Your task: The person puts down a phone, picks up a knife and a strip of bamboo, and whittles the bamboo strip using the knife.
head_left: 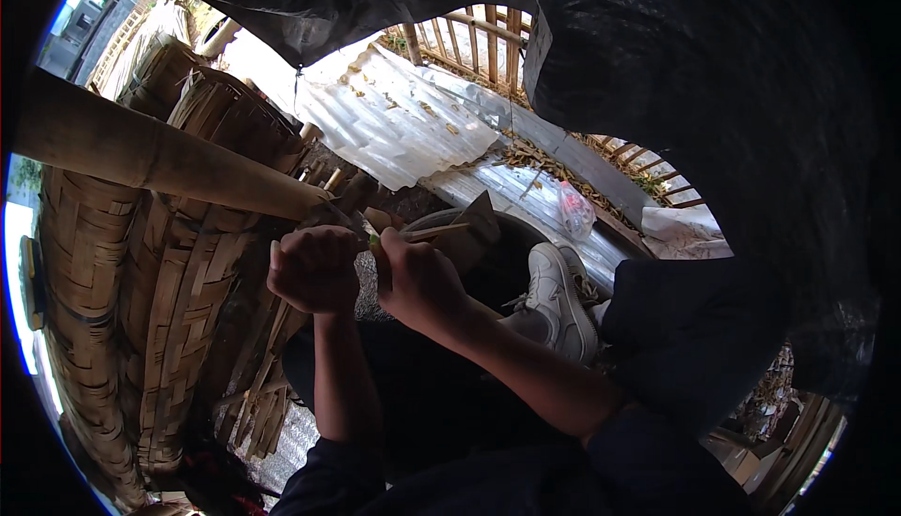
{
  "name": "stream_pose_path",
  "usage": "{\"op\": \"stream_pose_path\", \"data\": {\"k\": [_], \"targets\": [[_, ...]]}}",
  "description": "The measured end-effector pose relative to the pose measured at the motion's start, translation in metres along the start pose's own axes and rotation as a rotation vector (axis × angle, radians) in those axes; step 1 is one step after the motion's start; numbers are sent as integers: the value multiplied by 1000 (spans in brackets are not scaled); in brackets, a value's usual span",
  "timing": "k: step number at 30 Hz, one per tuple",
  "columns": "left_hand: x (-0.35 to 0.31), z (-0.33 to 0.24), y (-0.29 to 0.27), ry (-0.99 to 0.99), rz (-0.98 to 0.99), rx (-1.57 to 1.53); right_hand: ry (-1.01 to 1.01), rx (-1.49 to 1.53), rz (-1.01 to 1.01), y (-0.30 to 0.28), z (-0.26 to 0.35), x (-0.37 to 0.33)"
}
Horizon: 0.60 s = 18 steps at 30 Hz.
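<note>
Near the centre of the frame, the left hand (314,269) is curling into a tight fist around a thin bamboo strip (434,231), which is poking out to the right above the right hand (419,281). That hand is closing around the strip too. Woven bamboo baskets (150,262) are filling the left side; a white sneaker (560,302) is sitting right of the hands.

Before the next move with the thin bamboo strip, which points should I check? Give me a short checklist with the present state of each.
1. Left hand closed in a fist: ok.
2. Right hand gripping the thin pale bamboo strip: ok.
3. Any blade between the hands: cannot tell, hidden.
4. Hands close together, in view: ok.
5. White laced shoe apart from the hands: ok.
6. Tall woven bamboo baskets left of the hands, not touching: ok.
</note>
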<state>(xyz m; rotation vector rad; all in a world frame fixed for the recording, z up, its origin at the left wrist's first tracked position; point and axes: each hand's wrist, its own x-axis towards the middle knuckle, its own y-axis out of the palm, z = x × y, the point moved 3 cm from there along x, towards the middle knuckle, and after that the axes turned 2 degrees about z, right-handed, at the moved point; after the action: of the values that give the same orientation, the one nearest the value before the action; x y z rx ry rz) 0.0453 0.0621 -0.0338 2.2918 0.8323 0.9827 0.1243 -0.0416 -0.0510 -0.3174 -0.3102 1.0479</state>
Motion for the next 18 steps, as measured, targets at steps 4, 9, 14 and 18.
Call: {"op": "stream_pose_path", "data": {"k": [4,9,14,18], "targets": [[3,-4,1,-20,70,16,-9,-32,-5,0,-19,0],[10,-4,-1,-26,101,12,80,-259,57,4,-71,4],[5,-8,-1,-8,60,63,-4,-172,63,-1,22,-9],[7,-11,-7,-21,105,24,131,-289,94,8,-33,-6]]}}
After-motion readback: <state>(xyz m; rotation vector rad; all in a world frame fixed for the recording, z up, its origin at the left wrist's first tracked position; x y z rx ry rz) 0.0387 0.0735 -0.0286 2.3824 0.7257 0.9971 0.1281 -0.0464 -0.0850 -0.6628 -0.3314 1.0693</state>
